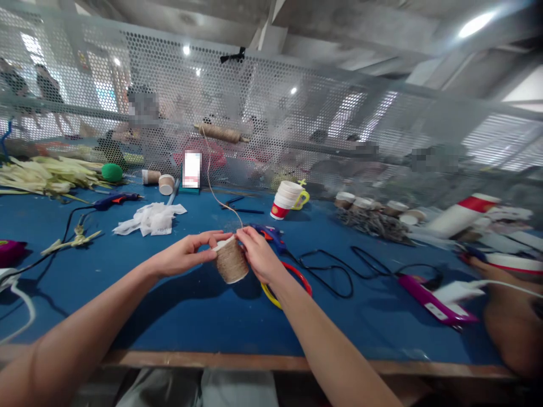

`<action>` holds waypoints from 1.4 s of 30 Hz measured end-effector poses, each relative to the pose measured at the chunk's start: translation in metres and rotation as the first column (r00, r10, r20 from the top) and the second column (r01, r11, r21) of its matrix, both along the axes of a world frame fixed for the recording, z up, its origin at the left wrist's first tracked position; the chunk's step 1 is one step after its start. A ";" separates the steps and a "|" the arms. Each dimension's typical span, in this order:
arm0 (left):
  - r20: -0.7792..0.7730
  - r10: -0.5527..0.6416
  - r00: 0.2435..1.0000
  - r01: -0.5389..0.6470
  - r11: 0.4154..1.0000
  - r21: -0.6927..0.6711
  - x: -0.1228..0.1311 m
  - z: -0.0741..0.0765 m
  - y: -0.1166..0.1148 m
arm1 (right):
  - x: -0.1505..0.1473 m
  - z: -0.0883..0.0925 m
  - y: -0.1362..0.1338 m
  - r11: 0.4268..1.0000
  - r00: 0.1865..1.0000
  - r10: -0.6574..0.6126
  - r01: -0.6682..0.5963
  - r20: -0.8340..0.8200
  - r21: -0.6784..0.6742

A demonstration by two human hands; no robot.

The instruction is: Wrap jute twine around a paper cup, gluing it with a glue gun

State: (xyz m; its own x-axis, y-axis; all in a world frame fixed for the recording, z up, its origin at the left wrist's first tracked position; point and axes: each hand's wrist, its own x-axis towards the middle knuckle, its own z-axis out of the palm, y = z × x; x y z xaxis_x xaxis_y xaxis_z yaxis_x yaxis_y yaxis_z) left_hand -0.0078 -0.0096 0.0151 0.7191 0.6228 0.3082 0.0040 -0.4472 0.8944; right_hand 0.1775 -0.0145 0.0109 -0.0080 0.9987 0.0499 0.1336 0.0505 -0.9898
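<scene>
My left hand (186, 254) grips the rim of a small paper cup wrapped in brown jute twine (231, 263), held just above the blue table (178, 316). My right hand (259, 255) pinches the twine at the cup's top edge. The twine strand (211, 181) runs up and back to a twine spool (220, 133) mounted on the perforated mesh screen. A blue glue gun (271, 234) lies just behind my right hand, and red and yellow scissors handles (297, 277) lie under my right wrist.
A stack of paper cups (287, 200) stands behind. White cloth (148, 219), another glue gun (114, 199), pale leaf strips (46, 175) lie left. Black cables (339, 271), a purple glue gun (432, 299) and another person's arm (509, 316) lie right.
</scene>
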 end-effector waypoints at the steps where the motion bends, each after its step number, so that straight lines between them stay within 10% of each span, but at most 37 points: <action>1: -0.001 0.002 1.000 -0.002 1.000 -0.001 0.000 0.001 0.000 | -0.001 -0.001 0.000 1.000 1.000 -0.016 0.016 0.013 0.018; 33: -0.079 0.360 0.929 -0.361 0.933 0.009 0.020 -0.013 -0.007 | -0.017 -0.009 -0.011 0.845 0.766 -0.285 -0.082 0.576 0.528; 42: -0.060 0.385 0.921 -0.383 0.923 0.033 0.022 -0.014 -0.008 | -0.013 -0.012 -0.007 0.882 0.875 -0.155 -0.086 0.458 0.463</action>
State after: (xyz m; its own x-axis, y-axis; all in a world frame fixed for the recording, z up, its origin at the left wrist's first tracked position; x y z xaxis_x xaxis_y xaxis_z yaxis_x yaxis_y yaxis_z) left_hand 0.0138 -0.0174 0.0014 0.4448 0.8490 0.2851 0.2362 -0.4183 0.8771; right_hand 0.1645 -0.0213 -0.0011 -0.1167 0.8601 0.4966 0.5840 0.4639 -0.6662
